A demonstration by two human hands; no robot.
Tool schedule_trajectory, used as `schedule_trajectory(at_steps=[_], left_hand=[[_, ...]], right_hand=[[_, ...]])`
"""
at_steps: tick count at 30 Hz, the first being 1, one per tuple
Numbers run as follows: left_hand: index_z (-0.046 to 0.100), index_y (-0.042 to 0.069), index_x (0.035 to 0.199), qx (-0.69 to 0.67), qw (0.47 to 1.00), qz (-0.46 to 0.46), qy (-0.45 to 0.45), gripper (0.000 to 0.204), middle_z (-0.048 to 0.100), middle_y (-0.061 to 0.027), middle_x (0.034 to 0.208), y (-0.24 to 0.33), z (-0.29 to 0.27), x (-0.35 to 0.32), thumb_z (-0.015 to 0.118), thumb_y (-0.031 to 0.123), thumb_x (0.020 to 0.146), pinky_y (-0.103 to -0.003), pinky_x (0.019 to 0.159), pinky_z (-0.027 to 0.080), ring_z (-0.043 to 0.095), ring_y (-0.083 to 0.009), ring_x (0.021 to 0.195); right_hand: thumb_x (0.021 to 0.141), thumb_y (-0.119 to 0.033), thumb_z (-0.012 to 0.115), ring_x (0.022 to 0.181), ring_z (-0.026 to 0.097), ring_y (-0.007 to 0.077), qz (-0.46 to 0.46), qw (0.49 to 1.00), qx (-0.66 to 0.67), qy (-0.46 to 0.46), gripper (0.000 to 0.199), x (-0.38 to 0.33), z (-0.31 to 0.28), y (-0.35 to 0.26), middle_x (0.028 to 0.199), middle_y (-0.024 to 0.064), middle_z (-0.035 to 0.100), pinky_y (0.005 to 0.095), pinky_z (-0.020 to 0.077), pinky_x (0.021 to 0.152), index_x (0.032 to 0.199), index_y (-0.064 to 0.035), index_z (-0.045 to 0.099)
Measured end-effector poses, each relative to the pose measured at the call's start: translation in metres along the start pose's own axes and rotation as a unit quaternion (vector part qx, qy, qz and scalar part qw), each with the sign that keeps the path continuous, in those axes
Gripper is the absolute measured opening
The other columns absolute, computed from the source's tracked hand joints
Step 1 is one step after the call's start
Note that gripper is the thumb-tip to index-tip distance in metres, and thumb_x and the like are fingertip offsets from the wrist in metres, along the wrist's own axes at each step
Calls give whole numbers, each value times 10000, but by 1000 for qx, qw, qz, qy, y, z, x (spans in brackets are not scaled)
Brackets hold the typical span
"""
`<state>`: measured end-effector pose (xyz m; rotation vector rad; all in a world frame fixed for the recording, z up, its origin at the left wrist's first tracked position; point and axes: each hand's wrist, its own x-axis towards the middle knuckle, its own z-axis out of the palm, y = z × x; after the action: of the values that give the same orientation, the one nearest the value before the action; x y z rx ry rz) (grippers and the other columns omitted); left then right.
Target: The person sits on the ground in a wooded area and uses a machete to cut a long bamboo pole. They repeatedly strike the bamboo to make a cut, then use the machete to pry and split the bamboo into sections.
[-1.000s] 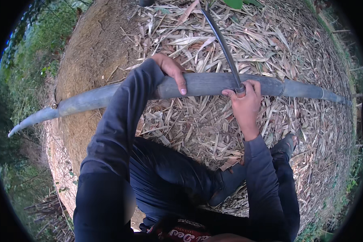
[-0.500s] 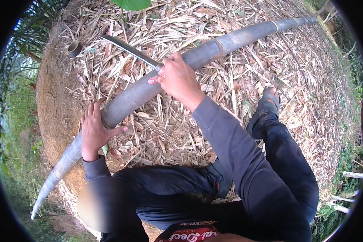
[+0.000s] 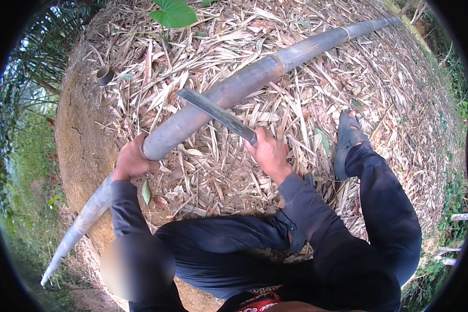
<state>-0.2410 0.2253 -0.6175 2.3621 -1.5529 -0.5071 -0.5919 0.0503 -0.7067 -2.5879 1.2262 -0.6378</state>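
A long grey bamboo pole [image 3: 239, 83] runs slantwise from the lower left to the upper right. My left hand [image 3: 133, 160] grips it at a joint left of the middle, its fingers curled over the far side and partly hidden. On the near side of the pole, my right hand [image 3: 269, 155] is closed round the handle of a machete [image 3: 218, 112], and most of the handle is covered by the fingers. The dark blade points up and left across the pole. Whether it touches the bamboo, I cannot tell.
Dry bamboo leaves [image 3: 213, 182] cover the ground. A short cut bamboo piece [image 3: 104, 75] lies at the far left, near a bare earth edge [image 3: 80, 125]. A broad green leaf [image 3: 174, 13] grows at the top. My sandalled foot [image 3: 348, 140] is right of the machete.
My right hand has come back toward me and right, drawing the machete from beyond the pole to across it. My left hand stays on the pole, its fingers more curled.
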Motion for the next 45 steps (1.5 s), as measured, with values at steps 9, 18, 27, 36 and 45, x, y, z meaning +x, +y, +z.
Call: schedule_trajectory(at_steps=[9, 18, 27, 36, 45], left_hand=[[649, 46, 1297, -120, 982, -54, -135, 858, 738, -157, 1134, -15, -15, 20, 878, 233, 492, -367, 983, 518, 705, -301, 1039], [603, -26, 1350, -327, 879, -93, -334, 889, 716, -135, 1184, -52, -13, 57, 914, 170, 540, -331, 1027, 463, 660, -267, 1084], [571, -54, 1343, -365, 829, -143, -398, 824, 706, -158, 1144, -31, -15, 77, 887, 91, 596, -365, 991, 507, 673, -280, 1040], [577, -44, 1341, -390, 822, -130, -395, 839, 709, -159, 1122, -27, -18, 69, 898, 144, 588, -347, 976, 497, 668, -267, 1031], [601, -27, 1352, -341, 843, -109, -402, 777, 711, -147, 1184, -37, -16, 68, 892, 211, 672, -331, 1010, 463, 654, -254, 1082]], right_hand=[[893, -330, 744, 616, 699, 336, 31, 996, -42, -74, 317, 51, -54, 22, 745, 166, 708, 479, 545, 571, 941, -43, 617], [890, -299, 705, 682, 709, 370, 233, 964, 60, 118, 294, 79, -35, 105, 731, 238, 688, 469, 551, 627, 881, -6, 689], [852, -351, 778, 660, 714, 342, 241, 950, 87, 175, 331, 78, -30, 127, 739, 174, 696, 470, 548, 610, 939, -64, 636], [925, -309, 684, 679, 694, 412, 236, 939, 123, 216, 332, 57, -11, 121, 710, 201, 680, 509, 536, 645, 918, 19, 637], [914, -331, 668, 698, 679, 453, 140, 981, -32, 132, 331, 37, -20, 136, 724, 233, 674, 552, 522, 666, 929, 0, 645]])
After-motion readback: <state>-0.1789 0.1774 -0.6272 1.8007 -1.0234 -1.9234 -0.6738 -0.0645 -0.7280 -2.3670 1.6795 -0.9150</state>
